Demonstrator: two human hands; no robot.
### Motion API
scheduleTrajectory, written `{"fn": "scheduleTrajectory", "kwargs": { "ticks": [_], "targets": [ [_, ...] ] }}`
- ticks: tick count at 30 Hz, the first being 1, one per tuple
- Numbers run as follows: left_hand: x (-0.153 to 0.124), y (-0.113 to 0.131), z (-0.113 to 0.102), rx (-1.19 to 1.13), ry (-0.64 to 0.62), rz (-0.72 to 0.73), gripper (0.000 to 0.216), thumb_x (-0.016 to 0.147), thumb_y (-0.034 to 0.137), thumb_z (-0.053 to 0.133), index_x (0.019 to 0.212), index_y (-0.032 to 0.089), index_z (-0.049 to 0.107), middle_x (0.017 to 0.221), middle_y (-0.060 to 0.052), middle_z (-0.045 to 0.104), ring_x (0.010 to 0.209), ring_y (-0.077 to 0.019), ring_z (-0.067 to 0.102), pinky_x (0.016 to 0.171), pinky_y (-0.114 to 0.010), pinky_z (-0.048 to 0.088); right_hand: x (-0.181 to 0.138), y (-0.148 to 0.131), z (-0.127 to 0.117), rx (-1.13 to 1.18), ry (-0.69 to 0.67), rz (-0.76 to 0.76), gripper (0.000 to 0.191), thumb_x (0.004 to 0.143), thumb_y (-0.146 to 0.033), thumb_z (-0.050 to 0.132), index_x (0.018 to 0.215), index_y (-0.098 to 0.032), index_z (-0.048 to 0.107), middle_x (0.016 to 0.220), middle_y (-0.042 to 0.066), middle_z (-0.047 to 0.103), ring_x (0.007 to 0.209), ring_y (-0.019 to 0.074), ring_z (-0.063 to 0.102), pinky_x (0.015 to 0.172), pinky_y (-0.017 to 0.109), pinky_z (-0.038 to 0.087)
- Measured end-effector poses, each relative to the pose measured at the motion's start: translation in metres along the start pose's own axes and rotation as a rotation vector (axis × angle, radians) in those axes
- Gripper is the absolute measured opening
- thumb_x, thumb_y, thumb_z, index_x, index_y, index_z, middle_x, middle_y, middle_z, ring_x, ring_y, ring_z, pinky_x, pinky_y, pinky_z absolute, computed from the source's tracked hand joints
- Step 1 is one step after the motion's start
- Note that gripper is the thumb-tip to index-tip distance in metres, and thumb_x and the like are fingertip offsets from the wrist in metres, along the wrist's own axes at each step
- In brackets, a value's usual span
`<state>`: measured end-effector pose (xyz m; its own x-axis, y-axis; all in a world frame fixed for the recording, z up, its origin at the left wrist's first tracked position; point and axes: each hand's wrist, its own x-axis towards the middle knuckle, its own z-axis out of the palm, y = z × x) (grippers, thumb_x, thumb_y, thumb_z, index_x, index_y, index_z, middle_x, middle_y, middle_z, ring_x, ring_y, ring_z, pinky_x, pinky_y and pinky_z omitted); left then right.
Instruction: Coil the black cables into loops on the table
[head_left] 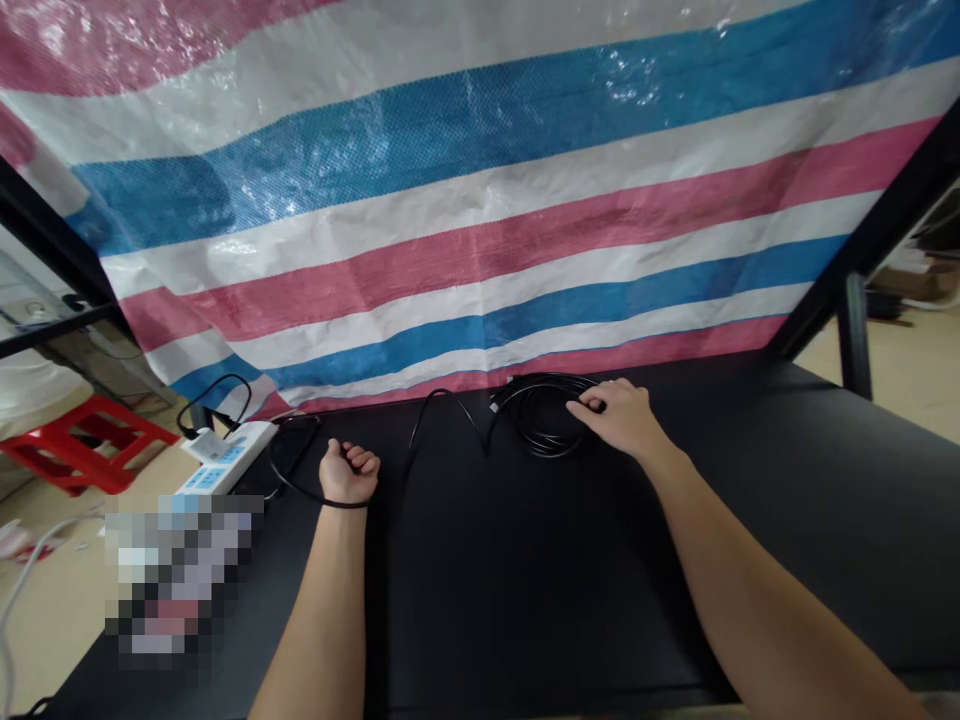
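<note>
A black cable lies on the black table (525,580). Part of it is wound into a coil (541,420) at the far middle of the table. My right hand (619,415) rests on the right side of that coil, fingers bent down over the loops. My left hand (347,473) lies palm up to the left, fingers curled shut around a thin strand of the cable (300,470), which loops out past the wrist toward the power strip (225,460).
A white power strip with a charger plugged in sits at the table's left edge. A striped blue, pink and white tarp (480,220) hangs behind the table. A red stool (82,440) stands on the floor at left. A black frame post (855,330) rises at right.
</note>
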<state>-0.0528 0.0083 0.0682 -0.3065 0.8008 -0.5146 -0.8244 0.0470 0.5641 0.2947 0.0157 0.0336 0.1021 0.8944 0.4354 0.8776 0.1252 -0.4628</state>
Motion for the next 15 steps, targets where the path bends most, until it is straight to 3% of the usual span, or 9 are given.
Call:
{"fn": "scheduleTrajectory", "kwargs": {
  "ticks": [2, 4, 9, 15],
  "targets": [
    [-0.001, -0.001, 0.001, 0.019, -0.006, 0.009, 0.042, 0.098, 0.033, 0.024, 0.059, 0.019, 0.032, 0.044, 0.008, 0.025, 0.029, -0.0050, 0.026, 0.030, -0.016, 0.017, 0.000, -0.003, 0.000, -0.015, -0.086, 0.015, 0.028, 0.075, -0.042, 0.054, 0.054, -0.024, 0.055, 0.054, 0.001, 0.056, 0.067, 0.0220, 0.057, 0.070, 0.037, 0.041],
    [-0.001, -0.002, 0.002, 0.042, -0.015, 0.020, 0.042, 0.098, 0.033, 0.025, 0.059, 0.019, 0.033, 0.044, 0.008, 0.024, 0.029, -0.0051, 0.025, 0.030, -0.016, 0.017, 0.001, -0.005, 0.000, 0.012, -0.079, 0.042, 0.026, 0.079, -0.040, 0.049, 0.059, -0.024, 0.055, 0.053, 0.001, 0.055, 0.059, 0.0201, 0.056, 0.068, 0.035, 0.041],
    [-0.002, -0.002, 0.005, 0.105, 0.003, 0.046, 0.041, 0.097, 0.032, 0.027, 0.058, 0.019, 0.033, 0.044, 0.008, 0.022, 0.029, -0.0049, 0.023, 0.030, -0.015, 0.015, 0.001, -0.009, 0.001, 0.126, 0.144, 0.233, 0.021, 0.082, -0.040, 0.044, 0.084, -0.022, 0.056, 0.058, 0.004, 0.058, 0.060, 0.0238, 0.057, 0.061, 0.033, 0.041],
    [-0.006, -0.005, 0.008, 0.163, 0.015, 0.110, 0.040, 0.097, 0.031, 0.030, 0.059, 0.018, 0.034, 0.046, 0.008, 0.025, 0.031, -0.0041, 0.024, 0.032, -0.015, 0.016, -0.002, -0.018, 0.005, 0.366, 0.453, 0.448, 0.031, 0.083, -0.051, 0.040, 0.082, -0.022, 0.050, 0.056, 0.002, 0.056, 0.060, 0.0226, 0.058, 0.063, 0.034, 0.044]
  ]
}}
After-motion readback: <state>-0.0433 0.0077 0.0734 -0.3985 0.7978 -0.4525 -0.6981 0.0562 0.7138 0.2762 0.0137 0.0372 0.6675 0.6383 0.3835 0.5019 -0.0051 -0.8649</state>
